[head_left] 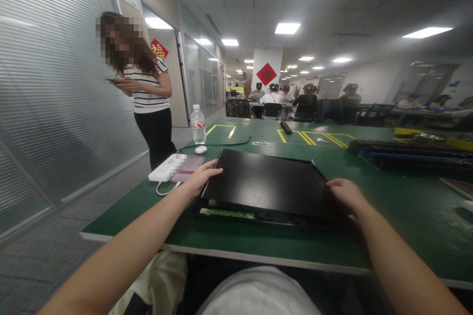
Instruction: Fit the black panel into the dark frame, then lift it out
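A flat black display panel (266,182) with a dark, glossy face lies in front of me above the green table. Along its near edge a strip of green circuit board (227,213) shows at the left. My left hand (202,177) grips the panel's left edge, with the thumb on the face and the other fingers hidden beneath. At the right edge, my right hand (347,193) pinches the panel's black rim between thumb and bent fingers. Whether the panel touches the table all along its underside, I cannot tell.
Left of the panel are a white power bank (161,169) with a cable, a phone (188,168), a small white case (201,150) and a water bottle (198,125). Dark strips (406,155) lie at the right. A person (151,83) stands beyond the table's left side.
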Demonstrator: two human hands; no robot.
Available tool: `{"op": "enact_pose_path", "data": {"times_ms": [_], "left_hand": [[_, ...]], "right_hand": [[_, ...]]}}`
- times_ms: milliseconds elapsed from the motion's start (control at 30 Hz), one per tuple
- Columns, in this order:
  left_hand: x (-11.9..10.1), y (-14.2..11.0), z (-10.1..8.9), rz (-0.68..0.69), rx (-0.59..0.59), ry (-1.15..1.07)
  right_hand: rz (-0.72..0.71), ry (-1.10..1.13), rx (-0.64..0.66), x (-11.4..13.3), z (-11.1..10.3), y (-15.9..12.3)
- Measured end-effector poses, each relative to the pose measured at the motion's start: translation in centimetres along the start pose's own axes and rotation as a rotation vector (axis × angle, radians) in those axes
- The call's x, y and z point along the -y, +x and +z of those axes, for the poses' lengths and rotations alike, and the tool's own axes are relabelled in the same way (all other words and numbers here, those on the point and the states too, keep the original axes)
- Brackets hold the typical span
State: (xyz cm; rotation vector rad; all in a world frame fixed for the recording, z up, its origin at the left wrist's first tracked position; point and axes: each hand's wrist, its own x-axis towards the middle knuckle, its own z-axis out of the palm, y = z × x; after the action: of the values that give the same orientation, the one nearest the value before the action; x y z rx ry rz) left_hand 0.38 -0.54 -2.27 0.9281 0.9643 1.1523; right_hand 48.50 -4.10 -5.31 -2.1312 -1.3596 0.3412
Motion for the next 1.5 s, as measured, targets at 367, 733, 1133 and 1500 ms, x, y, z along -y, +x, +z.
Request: {"op": "enact_pose_path", "data": {"times_ms": [367, 733, 1133, 1500], "left_hand": [[-0.9, -1.2, 0.8, 0.001, 0.014, -0.027], [-1.1, -1.4, 1.1, 0.083, 0.055, -0.026], [-1.1, -1.2, 1.0, 0.266, 0.195, -0.029], [-0.7, -0.1, 0.0, 0.376, 0.008, -0.059]], "right_hand": [[-0.017, -0.032, 0.007, 0.3, 0.0, -0.3], [-0.010, -0.041, 0.007, 0.6, -0.2, -0.4], [0.010, 0.108, -0.039, 0.6, -0.2, -0.2], [0.105, 0.601, -0.026, 2.4, -0.6, -2.0]]}}
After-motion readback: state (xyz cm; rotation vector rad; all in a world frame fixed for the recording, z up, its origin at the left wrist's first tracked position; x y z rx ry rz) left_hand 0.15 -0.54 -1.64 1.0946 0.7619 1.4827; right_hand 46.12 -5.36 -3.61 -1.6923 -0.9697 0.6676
